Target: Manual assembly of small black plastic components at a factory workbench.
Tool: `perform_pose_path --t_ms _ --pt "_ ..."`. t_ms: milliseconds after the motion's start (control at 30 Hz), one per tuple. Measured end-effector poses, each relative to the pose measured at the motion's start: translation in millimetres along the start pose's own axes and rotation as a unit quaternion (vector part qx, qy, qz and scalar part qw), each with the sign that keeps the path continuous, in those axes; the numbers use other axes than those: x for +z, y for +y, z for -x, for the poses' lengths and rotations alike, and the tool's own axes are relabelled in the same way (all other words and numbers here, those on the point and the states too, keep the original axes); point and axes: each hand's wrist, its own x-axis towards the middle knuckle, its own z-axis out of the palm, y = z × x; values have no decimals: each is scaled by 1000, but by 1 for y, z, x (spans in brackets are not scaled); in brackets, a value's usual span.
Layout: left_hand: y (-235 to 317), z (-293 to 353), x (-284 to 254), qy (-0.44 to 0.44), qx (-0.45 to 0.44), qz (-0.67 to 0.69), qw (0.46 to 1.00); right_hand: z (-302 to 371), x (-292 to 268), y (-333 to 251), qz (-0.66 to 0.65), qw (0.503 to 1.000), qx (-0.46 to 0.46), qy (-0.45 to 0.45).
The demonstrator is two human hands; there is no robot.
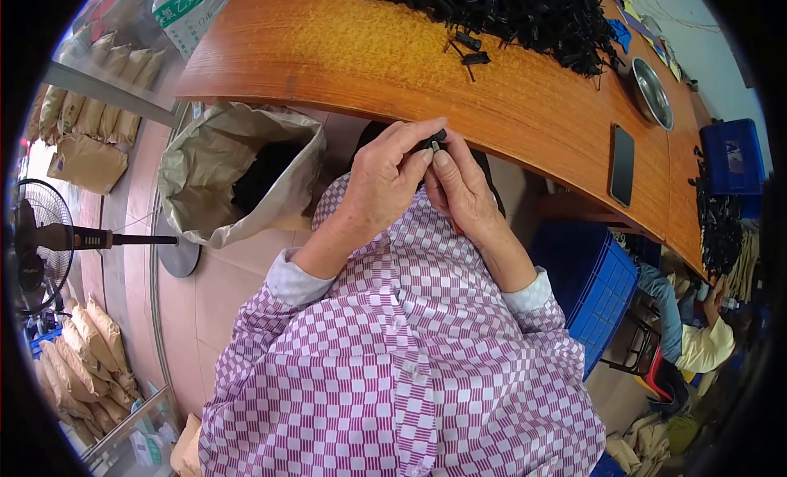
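Note:
In front of my chest, at the table's near edge, both hands meet around a small black plastic part [434, 138]. My left hand [379, 172] pinches this part between thumb and fingers, which cover most of it. My right hand [466, 191] is closed against it, thumb beside thumb. A narrow tool with a pale metal tip [435, 146] shows at the right thumb, and an orange bit [457, 226] peeks out below the palm; its full shape is hidden. Several similar black parts [474, 58] lie loose on the wooden table [328, 50].
A large heap of black parts [508, 18] covers the table's far side. A metal bowl [652, 94] and a phone [622, 165] lie to the right. An open sack [238, 173] with black contents stands left, near a fan [49, 239]. Blue crates [602, 288] and another person [689, 329] are at right.

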Motion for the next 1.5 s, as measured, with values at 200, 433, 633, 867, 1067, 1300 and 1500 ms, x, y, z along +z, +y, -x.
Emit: perform_pose_path --t_ms 200,433,633,867,1067,1300,1500 --pt "10 -2 1 -11 5 -111 994 0 -5 3 -108 993 53 -7" --pt "-9 0 18 -11 -81 40 996 -5 -23 8 -59 997 41 -41" --pt "6 -11 6 -37 -187 260 947 7 -34 17 -77 995 24 60" --pt "2 -7 11 -44 -247 382 889 4 -51 24 -192 979 -29 69" --pt "3 -7 12 -134 -266 377 877 -1 -58 32 -298 953 41 -18" --pt "-8 2 8 -174 -240 273 915 1 -53 29 -232 970 72 -18" --pt "-1 7 9 -178 -160 14 971 4 -37 22 -16 1000 17 13"
